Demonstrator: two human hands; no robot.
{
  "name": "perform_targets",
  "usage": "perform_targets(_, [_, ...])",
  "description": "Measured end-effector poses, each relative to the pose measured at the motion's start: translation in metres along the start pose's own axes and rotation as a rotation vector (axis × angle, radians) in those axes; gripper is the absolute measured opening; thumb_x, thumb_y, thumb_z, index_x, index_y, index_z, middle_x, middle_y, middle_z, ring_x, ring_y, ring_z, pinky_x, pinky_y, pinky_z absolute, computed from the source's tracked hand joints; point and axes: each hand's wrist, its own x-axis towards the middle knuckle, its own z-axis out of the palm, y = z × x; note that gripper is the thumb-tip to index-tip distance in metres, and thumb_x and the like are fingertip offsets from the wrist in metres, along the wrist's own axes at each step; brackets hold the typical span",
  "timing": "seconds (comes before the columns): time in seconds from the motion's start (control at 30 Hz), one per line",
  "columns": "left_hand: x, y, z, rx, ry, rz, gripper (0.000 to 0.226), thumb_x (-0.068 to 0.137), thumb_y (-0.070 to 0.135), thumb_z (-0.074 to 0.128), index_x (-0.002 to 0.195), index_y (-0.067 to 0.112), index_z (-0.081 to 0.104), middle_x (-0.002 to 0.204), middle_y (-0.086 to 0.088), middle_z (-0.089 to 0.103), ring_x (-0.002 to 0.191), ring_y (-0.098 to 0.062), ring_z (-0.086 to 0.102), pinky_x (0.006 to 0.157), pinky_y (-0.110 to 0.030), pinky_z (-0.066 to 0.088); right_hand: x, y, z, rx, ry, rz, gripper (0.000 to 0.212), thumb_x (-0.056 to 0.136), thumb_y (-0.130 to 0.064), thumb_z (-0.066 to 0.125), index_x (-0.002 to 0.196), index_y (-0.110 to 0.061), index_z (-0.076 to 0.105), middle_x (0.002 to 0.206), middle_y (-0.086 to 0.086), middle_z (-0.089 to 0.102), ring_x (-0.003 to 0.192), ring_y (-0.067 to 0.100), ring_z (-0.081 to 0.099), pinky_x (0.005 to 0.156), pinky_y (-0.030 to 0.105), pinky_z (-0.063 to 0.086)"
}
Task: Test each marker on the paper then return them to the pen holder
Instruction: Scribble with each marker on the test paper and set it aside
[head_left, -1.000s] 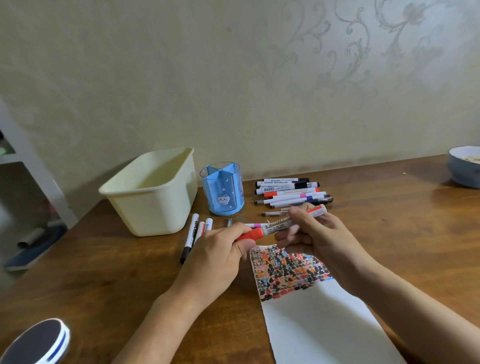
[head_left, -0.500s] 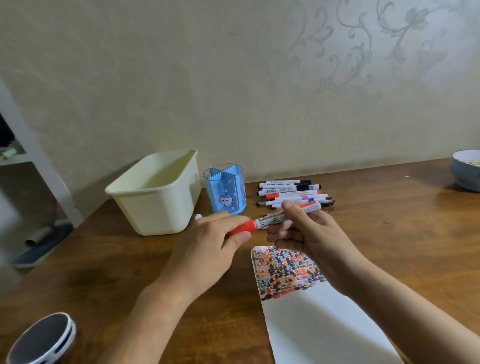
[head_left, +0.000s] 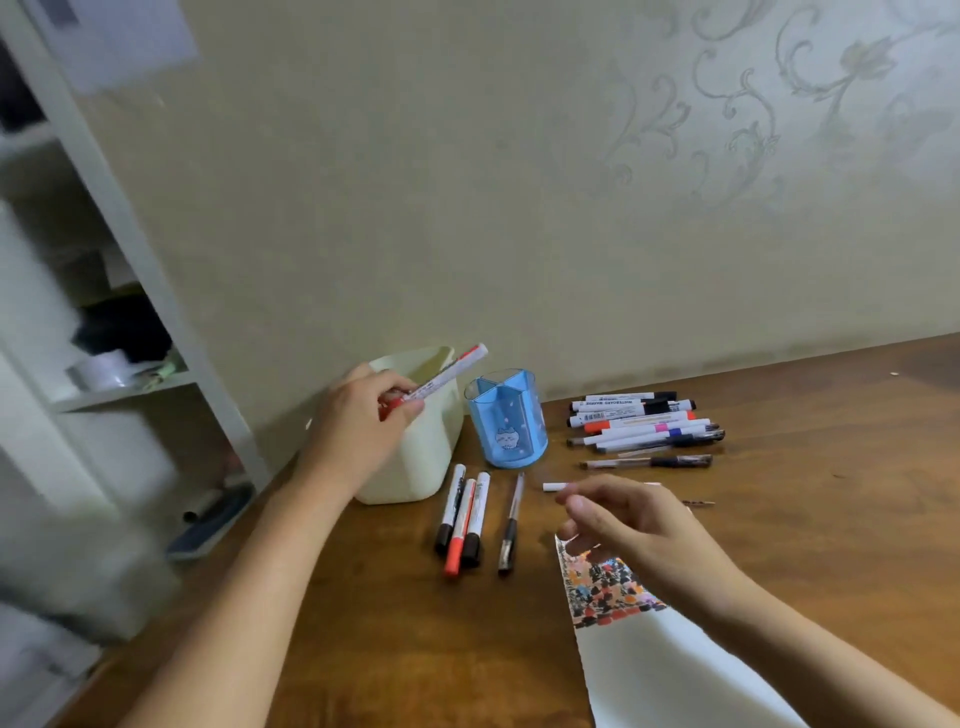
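Note:
My left hand (head_left: 358, 421) grips a white marker with a red cap (head_left: 447, 375) by its capped end and holds it tilted in the air over the cream bin (head_left: 415, 467). To its right stands the blue pen holder (head_left: 509, 421), with no markers showing in it. Hovering with loosely curled fingers over the top of the paper (head_left: 675, 670), my right hand (head_left: 628, 525) holds nothing. The paper's top is filled with coloured test marks (head_left: 608, 582). The white end of a marker (head_left: 555, 487) lying on the table pokes out from behind my right fingers.
Several markers and pens (head_left: 639, 423) lie in a row right of the holder, with one pen (head_left: 649, 461) apart in front. Three markers (head_left: 462, 519) and a pen (head_left: 511, 519) lie in front of the bin. A shelf unit (head_left: 119, 322) stands left of the wooden table (head_left: 831, 467).
My right hand let go of the red-capped marker and dropped toward the paper. My left hand carried the marker up and left over the bin. The view turned left.

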Motion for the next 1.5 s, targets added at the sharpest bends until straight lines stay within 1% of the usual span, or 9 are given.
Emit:
perform_targets(0.1, [0.033,-0.020,-0.005,0.147,-0.003,-0.108,0.003,0.085,0.030,0.072,0.088,0.028,0.072,0.086,0.001,0.061,0.087,-0.025,0.063,0.078,-0.038,0.051,0.002,0.005,-0.004,-0.106,0.001,-0.020,0.017,0.096,-0.034,0.060,0.105,-0.025,0.072,0.086,-0.012,0.078,0.083,0.005,0.074,0.080,0.028,0.060])
perform_targets(0.27, [0.064,-0.032,0.008,0.337,-0.106,-0.203,0.025,0.089,0.030,0.063,0.114,0.028,0.068,0.116,-0.003,0.063,0.109,-0.028,0.058,0.080,-0.033,0.042,0.006,0.010,-0.009,-0.230,0.034,-0.023,0.014,0.097,-0.033,0.060,0.099,-0.029,0.073,0.081,-0.016,0.076,0.079,0.001,0.072,0.077,0.026,0.059])
perform_targets(0.47, [0.069,-0.033,0.029,0.377,-0.184,-0.263,0.006,0.092,0.030,0.060,0.088,0.025,0.061,0.096,0.001,0.061,0.085,-0.022,0.051,0.061,-0.029,0.033,0.008,0.012,-0.012,-0.297,0.075,-0.035,0.015,0.096,-0.037,0.060,0.101,-0.032,0.073,0.083,-0.017,0.075,0.081,-0.004,0.070,0.078,0.027,0.061])
perform_targets(0.73, [0.074,-0.045,0.043,0.290,-0.217,-0.319,0.011,0.093,0.028,0.056,0.089,0.019,0.060,0.094,0.001,0.061,0.084,-0.017,0.050,0.071,-0.030,0.037,0.007,0.011,-0.014,-0.301,0.063,-0.032,0.014,0.098,-0.037,0.058,0.095,-0.034,0.072,0.083,-0.016,0.074,0.080,-0.005,0.069,0.078,0.028,0.061])
perform_targets(0.9, [0.067,-0.030,0.037,0.243,-0.153,-0.195,0.011,0.093,0.029,0.050,0.088,0.023,0.058,0.098,0.000,0.059,0.095,-0.023,0.056,0.072,-0.030,0.038,0.008,0.010,-0.015,-0.310,0.058,-0.043,0.014,0.099,-0.034,0.058,0.095,-0.035,0.071,0.082,-0.016,0.074,0.079,-0.005,0.070,0.077,0.027,0.061])
perform_targets(1.1, [-0.006,0.033,0.037,0.011,-0.020,0.157,0.007,0.094,0.023,0.059,0.096,0.025,0.065,0.100,0.011,0.053,0.091,-0.007,0.055,0.075,-0.024,0.044,0.013,0.011,-0.028,-0.377,0.096,-0.069,0.014,0.099,-0.030,0.058,0.102,-0.027,0.072,0.083,-0.012,0.074,0.075,-0.001,0.070,0.073,0.027,0.061])
perform_targets(1.2, [-0.050,0.053,0.050,-0.147,-0.191,0.171,0.010,0.094,0.026,0.061,0.100,0.031,0.066,0.102,0.017,0.054,0.099,-0.003,0.055,0.084,-0.024,0.047,0.016,0.014,-0.042,-0.401,0.157,-0.083,0.014,0.099,-0.026,0.060,0.104,-0.025,0.073,0.083,-0.012,0.074,0.075,0.000,0.069,0.074,0.029,0.061])
perform_targets(1.3, [-0.082,0.064,0.066,-0.132,-0.416,0.172,0.015,0.096,0.041,0.057,0.110,0.042,0.063,0.111,0.027,0.047,0.112,0.002,0.045,0.095,-0.024,0.040,0.017,0.019,-0.055,-0.437,0.223,-0.065,0.016,0.099,-0.023,0.060,0.109,-0.023,0.073,0.090,-0.013,0.073,0.081,0.001,0.068,0.077,0.025,0.060])
perform_targets(1.5, [-0.103,0.056,0.079,-0.124,-0.706,0.131,0.054,0.084,0.073,0.053,0.133,0.049,0.050,0.125,0.035,0.039,0.124,0.007,0.036,0.107,-0.032,0.040,0.022,0.039,-0.069,-0.792,0.290,-0.036,0.020,0.097,-0.025,0.063,0.116,-0.029,0.070,0.106,-0.014,0.071,0.085,0.002,0.062,0.068,0.012,0.048])
